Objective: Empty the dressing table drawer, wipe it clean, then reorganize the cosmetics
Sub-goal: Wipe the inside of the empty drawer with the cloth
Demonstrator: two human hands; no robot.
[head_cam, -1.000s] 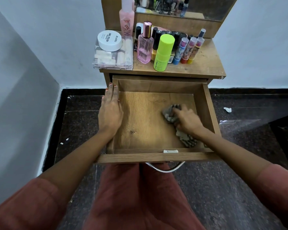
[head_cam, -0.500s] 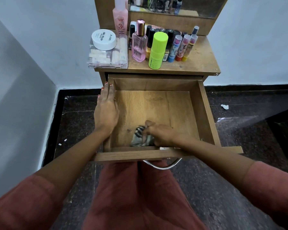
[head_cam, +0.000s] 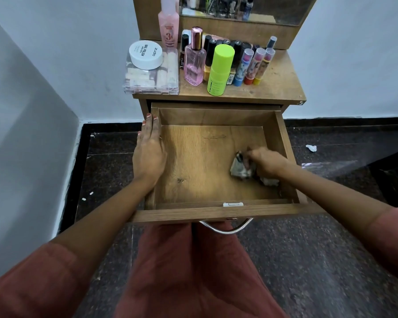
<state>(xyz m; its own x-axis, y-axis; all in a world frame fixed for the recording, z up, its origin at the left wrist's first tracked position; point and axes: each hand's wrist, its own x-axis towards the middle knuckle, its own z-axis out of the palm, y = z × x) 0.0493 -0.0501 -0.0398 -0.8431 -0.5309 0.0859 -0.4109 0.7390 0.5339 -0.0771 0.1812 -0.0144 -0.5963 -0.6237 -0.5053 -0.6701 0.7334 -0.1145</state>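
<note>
One drawer (head_cam: pixel 216 213) is open. The left hand (head_cam: pixel 149 152) lies flat on its left wall, fingers straight. The right hand (head_cam: pixel 268 165) grips one cloth (head_cam: pixel 239 168) on the drawer floor. Three lip balms (head_cam: pixel 254 65) stand on the tabletop (head_cam: pixel 280 83).

Rust-red sleeves (head_cam: pixel 21 283), matching trousers (head_cam: pixel 193 276), left hand (head_cam: pixel 148 152) with painted nails (orange-red polish)

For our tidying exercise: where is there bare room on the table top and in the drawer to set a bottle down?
Bare: the table top right of the lip balms; the drawer floor between the left hand and the cloth the right hand grips. Crowded: the top's left.
</note>
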